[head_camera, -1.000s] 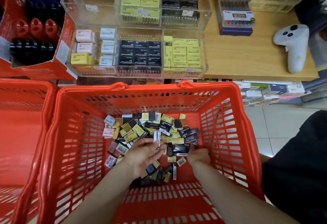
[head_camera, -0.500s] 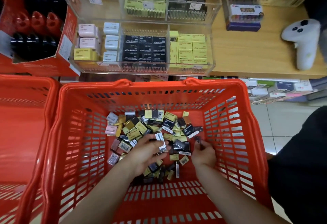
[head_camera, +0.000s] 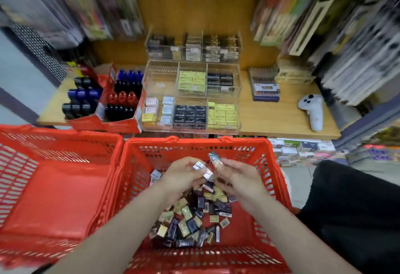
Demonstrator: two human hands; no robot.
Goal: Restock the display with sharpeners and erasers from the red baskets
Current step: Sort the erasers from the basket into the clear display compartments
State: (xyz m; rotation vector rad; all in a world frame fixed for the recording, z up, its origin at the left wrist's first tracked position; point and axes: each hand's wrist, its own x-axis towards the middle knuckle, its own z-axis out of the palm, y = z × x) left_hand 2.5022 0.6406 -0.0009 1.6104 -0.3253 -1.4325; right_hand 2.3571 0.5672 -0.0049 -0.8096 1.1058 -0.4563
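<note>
red plastic mesh, two baskets side by side; the right basket holds a loose heap of small wrapped erasers, black, yellow and purple. my left hand has its fingers curled round several pieces, my right hand pinches one dark eraser. clear display sits on the wooden surface.

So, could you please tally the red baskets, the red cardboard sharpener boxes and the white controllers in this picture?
Red baskets: 2 (left basket, right basket)
Red cardboard sharpener boxes: 2 (left box, right box)
White controller: 1
Total: 5
</note>
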